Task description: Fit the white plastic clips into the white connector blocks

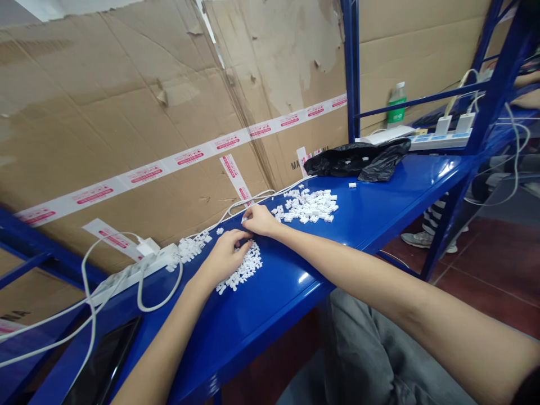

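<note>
My left hand (226, 257) rests over a pile of tiny white plastic pieces (246, 271), its thumb and fingers curled together at the pile's upper edge. What its fingertips hold, if anything, is too small to make out. Just beyond, my right hand (262, 220) is closed in a pinch on a small white plastic part (244, 219). Right of that hand lies a heap of larger white blocky plastic parts (314, 205). Another cluster of white parts (192, 247) sits on the left, beside the power strip, with a single loose part (220, 230) nearby.
The blue table (270, 315) backs onto taped cardboard (177, 107). A power strip (126, 275) with looping white cables and a dark tablet-like device (105, 360) occupy the left. At the far right are a black plastic bag (358, 160), a second power strip (442, 140) and a green-labelled bottle (396, 106).
</note>
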A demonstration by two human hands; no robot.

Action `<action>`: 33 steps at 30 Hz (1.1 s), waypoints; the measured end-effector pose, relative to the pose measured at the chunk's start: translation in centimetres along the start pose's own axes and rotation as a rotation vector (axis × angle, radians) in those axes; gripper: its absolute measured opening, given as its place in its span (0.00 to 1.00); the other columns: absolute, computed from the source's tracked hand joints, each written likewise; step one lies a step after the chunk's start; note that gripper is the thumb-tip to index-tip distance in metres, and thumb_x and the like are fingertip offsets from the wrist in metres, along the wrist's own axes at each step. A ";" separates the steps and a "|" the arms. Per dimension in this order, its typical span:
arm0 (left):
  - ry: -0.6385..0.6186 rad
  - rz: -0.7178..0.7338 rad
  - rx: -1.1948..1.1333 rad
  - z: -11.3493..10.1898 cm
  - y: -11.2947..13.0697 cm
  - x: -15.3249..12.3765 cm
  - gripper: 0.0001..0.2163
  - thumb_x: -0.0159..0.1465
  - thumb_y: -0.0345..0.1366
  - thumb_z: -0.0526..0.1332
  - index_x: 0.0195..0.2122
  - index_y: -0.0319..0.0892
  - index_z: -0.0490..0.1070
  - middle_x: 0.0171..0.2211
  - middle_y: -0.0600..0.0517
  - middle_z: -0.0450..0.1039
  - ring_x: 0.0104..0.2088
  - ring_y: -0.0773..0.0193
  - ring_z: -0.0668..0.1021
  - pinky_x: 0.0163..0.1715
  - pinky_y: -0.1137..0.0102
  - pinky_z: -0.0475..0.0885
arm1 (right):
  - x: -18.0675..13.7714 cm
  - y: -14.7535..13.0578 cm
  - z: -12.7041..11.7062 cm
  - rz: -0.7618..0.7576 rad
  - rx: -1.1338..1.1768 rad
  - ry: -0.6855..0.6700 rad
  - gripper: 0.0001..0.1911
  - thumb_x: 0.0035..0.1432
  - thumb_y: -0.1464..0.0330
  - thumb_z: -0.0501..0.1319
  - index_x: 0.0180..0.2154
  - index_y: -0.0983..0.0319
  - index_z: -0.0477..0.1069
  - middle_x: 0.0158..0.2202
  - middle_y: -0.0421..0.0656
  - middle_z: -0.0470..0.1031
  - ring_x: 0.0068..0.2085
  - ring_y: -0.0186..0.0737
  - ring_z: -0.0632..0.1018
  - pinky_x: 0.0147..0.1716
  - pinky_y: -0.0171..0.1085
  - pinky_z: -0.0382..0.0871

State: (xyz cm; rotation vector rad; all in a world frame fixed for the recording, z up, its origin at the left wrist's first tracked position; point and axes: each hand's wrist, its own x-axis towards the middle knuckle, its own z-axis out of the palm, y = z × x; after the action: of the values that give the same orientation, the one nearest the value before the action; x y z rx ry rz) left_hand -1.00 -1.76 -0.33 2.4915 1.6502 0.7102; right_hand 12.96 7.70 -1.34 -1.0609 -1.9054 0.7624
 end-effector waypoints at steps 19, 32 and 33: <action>-0.013 0.030 0.101 -0.3 0.4 -0.1 0.08 0.65 0.33 0.58 0.32 0.42 0.76 0.33 0.48 0.78 0.34 0.57 0.77 0.37 0.65 0.67 | 0.0 0.3 0.3 -0.034 -0.044 0.001 0.14 0.50 0.75 0.64 0.40 0.66 0.82 0.34 0.48 0.82 0.38 0.44 0.80 0.41 0.35 0.72; 0.153 -0.170 -0.194 -0.7 -0.2 0.1 0.06 0.60 0.38 0.63 0.32 0.41 0.76 0.28 0.49 0.79 0.29 0.60 0.78 0.32 0.68 0.71 | -0.2 -0.2 0.1 -0.036 0.062 -0.062 0.10 0.50 0.77 0.65 0.36 0.67 0.81 0.25 0.42 0.78 0.33 0.41 0.80 0.37 0.32 0.71; 0.164 -0.194 -0.229 -0.7 -0.3 0.1 0.07 0.59 0.38 0.64 0.32 0.40 0.76 0.28 0.48 0.80 0.29 0.59 0.79 0.32 0.68 0.71 | -0.1 -0.1 0.2 -0.039 0.078 -0.072 0.09 0.50 0.77 0.65 0.36 0.66 0.81 0.24 0.41 0.78 0.32 0.40 0.80 0.36 0.32 0.71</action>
State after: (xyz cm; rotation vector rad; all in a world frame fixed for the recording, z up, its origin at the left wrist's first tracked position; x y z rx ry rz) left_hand -1.52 -1.64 0.24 2.1345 1.7208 1.0363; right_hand 12.81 7.50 -1.36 -0.9572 -1.9351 0.8558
